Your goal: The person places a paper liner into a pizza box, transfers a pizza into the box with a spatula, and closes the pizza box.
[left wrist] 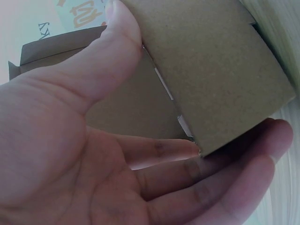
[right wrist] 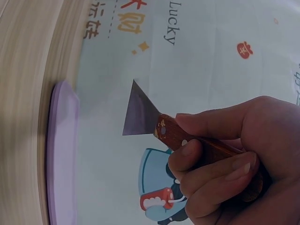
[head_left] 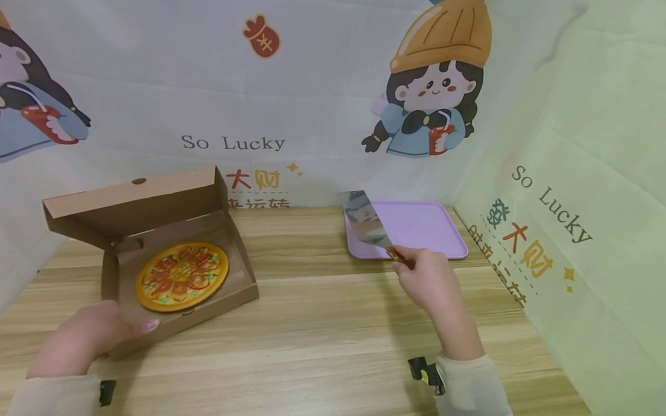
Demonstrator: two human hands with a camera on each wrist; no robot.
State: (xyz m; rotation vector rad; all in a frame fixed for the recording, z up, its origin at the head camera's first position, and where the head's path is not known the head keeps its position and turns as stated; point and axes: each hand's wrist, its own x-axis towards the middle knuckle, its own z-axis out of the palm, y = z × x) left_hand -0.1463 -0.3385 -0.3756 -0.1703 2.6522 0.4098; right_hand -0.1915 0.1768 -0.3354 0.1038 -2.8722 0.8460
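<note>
A brown cardboard pizza box [head_left: 244, 242] stands with its lid raised at the left of the table. Inside it lies a round toy-like pizza [head_left: 182, 276] with a yellow crust. My left hand [head_left: 96, 329] grips the box's front left corner; in the left wrist view its thumb is over the cardboard and its fingers reach beneath. My right hand [head_left: 429, 280] holds a metal spatula [head_left: 368, 222] by its wooden handle [right wrist: 206, 145]. The wide blade is tilted up over the left part of a lilac tray [head_left: 424, 228] and reflects the backdrop.
The pizza box and tray stand on a wood-grain table [head_left: 307, 323], with bare tabletop between them. A printed cloth backdrop [head_left: 312, 86] rises behind the table, and a pale cloth side wall [head_left: 598, 173] closes off the right.
</note>
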